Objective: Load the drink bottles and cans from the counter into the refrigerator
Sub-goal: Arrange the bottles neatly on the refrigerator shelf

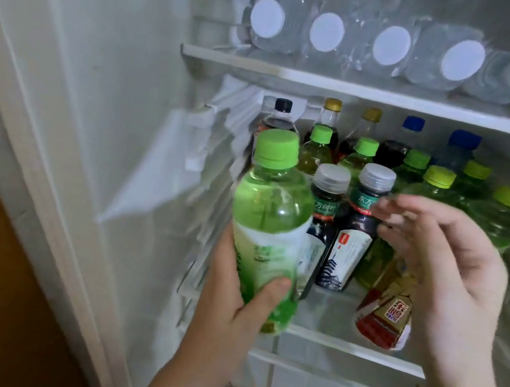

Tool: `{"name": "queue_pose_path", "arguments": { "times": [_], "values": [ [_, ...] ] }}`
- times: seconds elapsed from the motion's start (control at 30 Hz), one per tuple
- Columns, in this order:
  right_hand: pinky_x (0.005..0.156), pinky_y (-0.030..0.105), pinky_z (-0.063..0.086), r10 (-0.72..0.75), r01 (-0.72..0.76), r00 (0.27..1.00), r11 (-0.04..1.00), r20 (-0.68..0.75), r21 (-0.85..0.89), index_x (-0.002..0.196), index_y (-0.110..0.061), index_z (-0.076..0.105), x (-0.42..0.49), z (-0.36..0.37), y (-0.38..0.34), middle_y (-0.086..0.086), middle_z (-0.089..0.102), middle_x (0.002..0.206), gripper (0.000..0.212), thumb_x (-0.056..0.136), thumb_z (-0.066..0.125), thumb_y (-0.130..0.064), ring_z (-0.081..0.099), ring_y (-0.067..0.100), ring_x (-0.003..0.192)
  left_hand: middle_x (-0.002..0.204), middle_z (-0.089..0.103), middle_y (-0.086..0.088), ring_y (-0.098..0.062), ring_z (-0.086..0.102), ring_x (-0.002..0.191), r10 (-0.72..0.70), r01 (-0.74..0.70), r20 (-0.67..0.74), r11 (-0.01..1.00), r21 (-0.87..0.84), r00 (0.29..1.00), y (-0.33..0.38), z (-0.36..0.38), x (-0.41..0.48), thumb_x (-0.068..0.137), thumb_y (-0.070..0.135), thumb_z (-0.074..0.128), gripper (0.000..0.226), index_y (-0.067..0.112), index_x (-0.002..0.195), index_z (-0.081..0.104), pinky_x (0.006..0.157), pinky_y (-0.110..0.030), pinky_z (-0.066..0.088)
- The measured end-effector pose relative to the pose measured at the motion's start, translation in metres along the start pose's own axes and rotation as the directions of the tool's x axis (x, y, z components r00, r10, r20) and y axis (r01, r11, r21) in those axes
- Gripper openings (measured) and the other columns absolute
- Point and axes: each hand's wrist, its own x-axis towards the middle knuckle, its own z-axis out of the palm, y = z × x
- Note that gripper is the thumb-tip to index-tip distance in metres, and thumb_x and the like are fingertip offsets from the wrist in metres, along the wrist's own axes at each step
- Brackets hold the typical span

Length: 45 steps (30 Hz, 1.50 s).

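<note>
My left hand [230, 294] grips a green drink bottle [271, 216] with a green cap, upright, in front of the left end of the refrigerator's middle shelf [356, 348]. My right hand [446, 269] hovers with fingers loosely spread over the front of that shelf, holding nothing. Behind it stands a bottle with a red and gold label [385, 316], partly hidden. Two dark tea bottles with grey caps [355, 230] stand at the shelf front, between my hands.
Several green-capped, gold-capped, blue-capped and black-capped bottles [418, 159] fill the back of the middle shelf. Several clear water bottles [391, 45] lie on the upper shelf [332, 83], white caps forward. The white fridge wall [110, 101] is at left, wooden floor beyond.
</note>
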Motion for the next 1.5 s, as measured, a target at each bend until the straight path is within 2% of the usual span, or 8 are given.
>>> {"name": "queue_pose_path", "arguments": {
  "times": [0.13,0.3,0.37,0.5,0.63,0.9,1.17,1.5],
  "values": [
    [0.082,0.048,0.053,-0.211,0.115,0.949,0.924,-0.234,-0.365,0.092,-0.023,0.067,-0.003,-0.019,0.015,-0.003,0.069,0.091,0.018,0.092,0.05,-0.017,0.065,0.02,0.09,0.128,0.051,0.014,-0.008,0.051,0.119,0.016,0.003,-0.189,0.995,0.098,0.982,-0.014,-0.009,0.026,0.078,0.035,0.067,0.068,0.044,0.135,0.032,0.101,-0.038,0.045],
    [0.091,0.034,0.043,-0.462,0.231,0.878,0.64,-0.127,-0.733,0.091,-0.008,0.067,0.007,-0.03,0.027,-0.007,0.059,0.096,0.017,0.086,0.051,-0.009,0.053,0.008,0.098,0.138,0.048,-0.003,-0.017,0.049,0.125,-0.031,0.067,-0.256,0.989,0.132,0.966,-0.049,-0.004,0.053,0.084,0.008,0.067,0.071,0.015,0.144,0.028,0.108,-0.044,0.039],
    [0.092,0.031,0.039,-0.434,0.204,0.894,0.614,-0.11,-0.762,0.09,-0.006,0.067,0.011,-0.03,0.031,-0.006,0.059,0.097,0.017,0.084,0.052,-0.011,0.055,0.013,0.1,0.138,0.046,-0.005,-0.015,0.046,0.124,-0.03,0.085,-0.284,0.979,0.183,0.958,-0.061,-0.001,0.063,0.082,0.001,0.067,0.073,0.013,0.142,0.029,0.109,-0.041,0.037],
    [0.09,0.027,0.036,-0.399,0.173,0.913,0.566,-0.084,-0.806,0.088,-0.007,0.067,0.016,-0.031,0.039,0.003,0.065,0.097,0.015,0.081,0.055,-0.008,0.058,0.024,0.098,0.126,0.047,0.011,0.013,0.043,0.111,0.075,0.005,-0.236,0.947,0.321,0.969,-0.075,0.006,0.082,0.078,0.002,0.071,0.071,0.02,0.137,0.035,0.097,-0.004,0.031],
    [0.086,0.025,0.035,-0.376,0.161,0.923,0.557,-0.074,-0.815,0.09,-0.006,0.066,0.018,-0.031,0.051,0.008,0.067,0.095,0.018,0.081,0.051,-0.01,0.058,0.026,0.095,0.129,0.047,0.009,-0.005,0.045,0.123,0.071,0.021,-0.245,0.936,0.351,0.967,-0.09,0.011,0.102,0.077,0.012,0.074,0.069,0.021,0.136,0.038,0.104,-0.022,0.035],
    [0.086,0.025,0.035,-0.409,0.207,0.912,0.518,-0.028,-0.83,0.086,-0.005,0.066,0.017,-0.037,0.06,0.008,0.065,0.088,0.016,0.078,0.053,-0.001,0.056,0.025,0.093,0.132,0.044,-0.008,-0.017,0.043,0.121,0.048,0.115,-0.318,0.873,0.474,0.947,-0.106,0.02,0.126,0.07,0.025,0.083,0.084,0.009,0.137,0.035,0.095,-0.022,0.034],
    [0.091,0.019,0.033,-0.42,0.21,0.907,0.498,-0.022,-0.841,0.081,-0.006,0.065,0.019,-0.036,0.062,0.006,0.066,0.086,0.015,0.076,0.051,-0.003,0.059,0.029,0.091,0.132,0.043,0.014,-0.007,0.042,0.128,-0.023,0.093,-0.2,0.933,0.348,0.98,-0.114,0.012,0.112,0.078,0.007,0.073,0.076,0.021,0.141,0.033,0.107,-0.029,0.037],
    [0.09,0.017,0.033,-0.439,0.218,0.898,0.505,-0.031,-0.835,0.074,-0.004,0.064,0.019,-0.034,0.061,0.005,0.066,0.082,0.016,0.071,0.051,0.005,0.059,0.029,0.088,0.138,0.045,-0.013,-0.024,0.045,0.127,0.0,0.117,-0.282,0.91,0.398,0.959,-0.116,0.017,0.126,0.083,0.0,0.065,0.071,0.006,0.143,0.029,0.105,-0.042,0.041]
  ]
}}
